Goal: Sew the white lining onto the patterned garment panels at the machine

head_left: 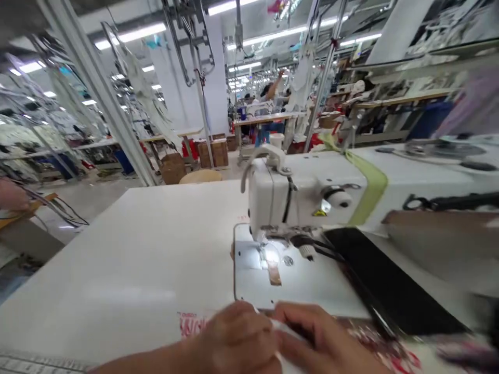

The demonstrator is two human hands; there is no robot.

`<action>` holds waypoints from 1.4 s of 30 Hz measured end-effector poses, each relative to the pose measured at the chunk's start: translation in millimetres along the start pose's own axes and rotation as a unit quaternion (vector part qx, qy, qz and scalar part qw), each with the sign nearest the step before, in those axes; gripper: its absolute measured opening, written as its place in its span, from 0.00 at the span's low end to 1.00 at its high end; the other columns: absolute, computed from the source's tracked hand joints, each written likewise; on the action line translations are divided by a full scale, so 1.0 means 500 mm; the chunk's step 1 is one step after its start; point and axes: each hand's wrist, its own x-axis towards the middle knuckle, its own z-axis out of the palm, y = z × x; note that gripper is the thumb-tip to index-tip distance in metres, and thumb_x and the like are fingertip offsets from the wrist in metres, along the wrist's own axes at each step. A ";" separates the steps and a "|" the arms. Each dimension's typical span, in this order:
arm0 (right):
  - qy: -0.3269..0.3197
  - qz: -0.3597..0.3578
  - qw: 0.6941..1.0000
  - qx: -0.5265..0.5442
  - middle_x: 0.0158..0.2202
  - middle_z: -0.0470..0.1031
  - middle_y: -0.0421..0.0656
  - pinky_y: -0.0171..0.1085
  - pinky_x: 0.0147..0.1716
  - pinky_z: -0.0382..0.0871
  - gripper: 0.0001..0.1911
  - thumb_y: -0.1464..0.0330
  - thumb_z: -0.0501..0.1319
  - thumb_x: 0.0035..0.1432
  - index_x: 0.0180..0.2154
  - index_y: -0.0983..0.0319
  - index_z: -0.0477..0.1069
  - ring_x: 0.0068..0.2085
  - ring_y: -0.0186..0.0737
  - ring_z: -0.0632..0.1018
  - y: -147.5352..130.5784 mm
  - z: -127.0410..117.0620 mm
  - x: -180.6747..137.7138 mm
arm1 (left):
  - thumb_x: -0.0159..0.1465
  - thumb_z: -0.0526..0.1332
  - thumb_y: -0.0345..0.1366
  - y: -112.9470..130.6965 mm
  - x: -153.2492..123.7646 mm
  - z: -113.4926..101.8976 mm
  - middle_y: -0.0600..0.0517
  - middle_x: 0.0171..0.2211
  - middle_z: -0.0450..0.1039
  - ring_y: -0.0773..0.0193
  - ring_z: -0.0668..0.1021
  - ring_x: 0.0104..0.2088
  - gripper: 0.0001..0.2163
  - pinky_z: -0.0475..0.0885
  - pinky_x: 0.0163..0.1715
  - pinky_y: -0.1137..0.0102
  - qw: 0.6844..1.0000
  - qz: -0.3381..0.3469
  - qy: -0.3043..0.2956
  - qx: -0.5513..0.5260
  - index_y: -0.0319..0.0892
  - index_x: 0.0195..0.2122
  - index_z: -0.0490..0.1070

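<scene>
At the front edge of the white sewing table, my left hand (pixel 234 340) and my right hand (pixel 319 337) come together, fingers closed on a piece of white fabric (pixel 287 332). Most of the fabric is hidden by the hands or lies below the picture. Just beyond them is the metal needle plate (pixel 253 288) of a white sewing machine (pixel 273 197), its lamp lighting the needle area. The hands are apart from the needle and somewhat blurred.
A long black phone-like slab (pixel 390 280) lies right of the needle plate. A yellow-green strip (pixel 368 182) hangs over the machine arm. The white tabletop (pixel 156 259) stretches left, with a measuring tape (pixel 39 363) at its front edge. Another person (pixel 271 93) sits far back.
</scene>
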 end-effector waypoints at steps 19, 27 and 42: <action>0.130 -0.110 0.983 -0.075 0.25 0.70 0.38 0.30 0.27 0.60 0.08 0.68 0.58 0.59 0.29 0.65 0.70 0.27 0.30 0.67 0.013 -0.013 -0.003 | 0.61 0.54 0.20 0.009 -0.018 -0.004 0.46 0.35 0.66 0.58 0.68 0.42 0.08 0.70 0.38 0.65 0.985 -0.120 -0.052 -0.116 0.35 0.38 0.69; 0.151 -0.203 0.957 -0.140 0.27 0.69 0.39 0.30 0.29 0.60 0.05 0.70 0.59 0.59 0.32 0.65 0.70 0.28 0.29 0.67 0.018 -0.010 -0.009 | 0.59 0.54 0.16 0.009 0.001 -0.002 0.46 0.35 0.66 0.59 0.68 0.41 0.10 0.68 0.36 0.64 0.969 -0.172 -0.024 -0.173 0.34 0.37 0.69; 0.141 -0.138 0.969 -0.148 0.25 0.69 0.39 0.31 0.26 0.60 0.06 0.69 0.57 0.58 0.30 0.64 0.69 0.26 0.30 0.67 0.014 -0.005 -0.008 | 0.61 0.58 0.22 0.003 -0.002 0.006 0.51 0.28 0.70 0.62 0.70 0.37 0.06 0.71 0.34 0.67 0.949 -0.246 -0.016 -0.199 0.38 0.34 0.70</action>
